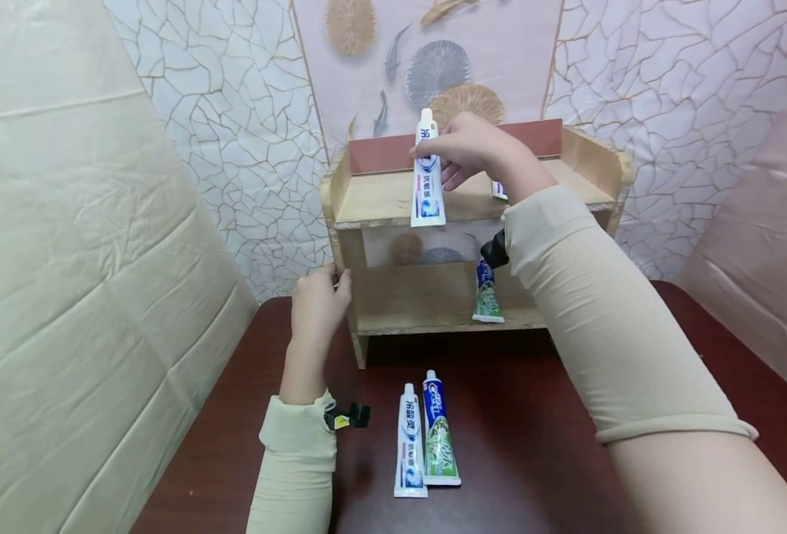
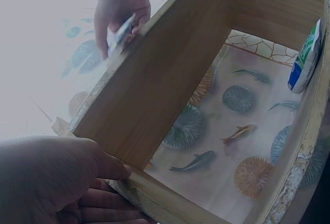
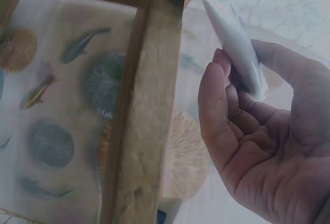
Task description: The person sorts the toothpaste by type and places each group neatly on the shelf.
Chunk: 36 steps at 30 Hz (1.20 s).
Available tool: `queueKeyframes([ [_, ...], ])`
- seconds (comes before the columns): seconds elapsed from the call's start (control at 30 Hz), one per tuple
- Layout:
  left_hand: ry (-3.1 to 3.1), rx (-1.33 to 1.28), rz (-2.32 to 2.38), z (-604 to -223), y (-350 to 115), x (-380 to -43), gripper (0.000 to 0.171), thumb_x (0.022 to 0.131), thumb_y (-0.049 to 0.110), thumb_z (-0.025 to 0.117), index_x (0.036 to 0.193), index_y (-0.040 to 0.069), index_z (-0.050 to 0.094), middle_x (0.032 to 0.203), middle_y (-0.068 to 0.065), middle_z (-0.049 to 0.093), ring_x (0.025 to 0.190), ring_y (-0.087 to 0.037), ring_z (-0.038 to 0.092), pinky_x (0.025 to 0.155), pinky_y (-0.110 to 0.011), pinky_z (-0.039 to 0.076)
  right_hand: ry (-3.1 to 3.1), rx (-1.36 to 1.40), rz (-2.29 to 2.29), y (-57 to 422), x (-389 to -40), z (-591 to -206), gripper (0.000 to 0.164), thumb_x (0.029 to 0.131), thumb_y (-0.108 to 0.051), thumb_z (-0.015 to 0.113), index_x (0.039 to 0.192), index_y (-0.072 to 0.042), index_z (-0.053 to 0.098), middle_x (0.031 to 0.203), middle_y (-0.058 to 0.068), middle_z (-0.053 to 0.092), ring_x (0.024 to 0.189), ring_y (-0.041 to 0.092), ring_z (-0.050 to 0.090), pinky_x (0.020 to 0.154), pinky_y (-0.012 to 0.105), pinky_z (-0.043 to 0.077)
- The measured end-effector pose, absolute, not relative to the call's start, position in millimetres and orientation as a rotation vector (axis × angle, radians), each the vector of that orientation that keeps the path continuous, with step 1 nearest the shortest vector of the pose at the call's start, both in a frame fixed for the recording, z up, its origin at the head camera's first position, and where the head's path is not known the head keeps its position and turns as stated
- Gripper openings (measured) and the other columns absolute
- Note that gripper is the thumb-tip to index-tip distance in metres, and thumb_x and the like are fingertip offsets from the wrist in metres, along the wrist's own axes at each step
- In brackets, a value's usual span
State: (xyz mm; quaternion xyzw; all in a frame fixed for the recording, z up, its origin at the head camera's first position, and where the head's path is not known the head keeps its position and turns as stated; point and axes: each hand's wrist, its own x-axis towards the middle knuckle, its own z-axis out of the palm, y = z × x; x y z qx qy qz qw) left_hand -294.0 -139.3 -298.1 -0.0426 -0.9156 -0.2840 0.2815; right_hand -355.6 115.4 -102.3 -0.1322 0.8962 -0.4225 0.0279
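My right hand (image 1: 476,152) pinches a white toothpaste tube (image 1: 426,200) between thumb and fingers, cap upward, in front of the upper board of a small wooden shelf (image 1: 393,202). The right wrist view also shows this tube (image 3: 234,38), apart from the shelf's edge. My left hand (image 1: 320,300) grips the shelf's left side panel; in the left wrist view its thumb and fingers lie on either side of the panel's edge. A blue-green toothpaste tube (image 1: 488,300) lies on the lower board. On the upper board, another tube (image 1: 498,190) is mostly hidden behind my right arm.
On the dark red table (image 1: 500,430) before the shelf, a white toothpaste tube (image 1: 409,445) and a blue-green one (image 1: 440,437) lie side by side. A patterned wall (image 1: 233,111) stands behind the shelf. Pale fabric (image 1: 99,297) borders the left side.
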Motion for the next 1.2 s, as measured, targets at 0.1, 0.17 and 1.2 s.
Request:
queueKeyframes([
  [0.1,-2.452,-0.117,-0.766,-299,-139,-295,0.031,0.102,0.029,0.056,0.104,0.002,0.073,0.108,-0.018,0.074,0.099,-0.039,0.07,0.081,-0.047,0.058,2.771,-0.357,-1.31,115,-369,-103,0.041,0.093,-0.041,0.07,0.104,-0.003,0.062,0.073,0.002,0.066,0.062,0.012,0.066,0.074,0.034,0.06],
  [0.17,-2.447,-0.116,-0.766,-299,-139,-295,0.031,0.102,0.029,0.056,0.105,0.002,0.073,0.108,-0.017,0.074,0.099,-0.039,0.071,0.082,-0.047,0.058,2.789,-0.33,-1.299,114,-378,-106,0.04,0.092,-0.04,0.071,0.103,-0.003,0.059,0.069,0.002,0.063,0.058,0.011,0.064,0.071,0.033,0.06],
  [1.2,-2.44,-0.1,-0.76,-298,-139,-297,0.03,0.101,0.029,0.057,0.096,0.004,0.072,0.103,-0.016,0.075,0.097,-0.037,0.071,0.079,-0.046,0.058,3.328,-0.175,-0.878,113,-381,-140,0.053,0.099,-0.054,0.043,0.073,-0.008,0.05,0.064,0.002,0.044,0.069,0.023,0.047,0.066,0.036,0.041],
])
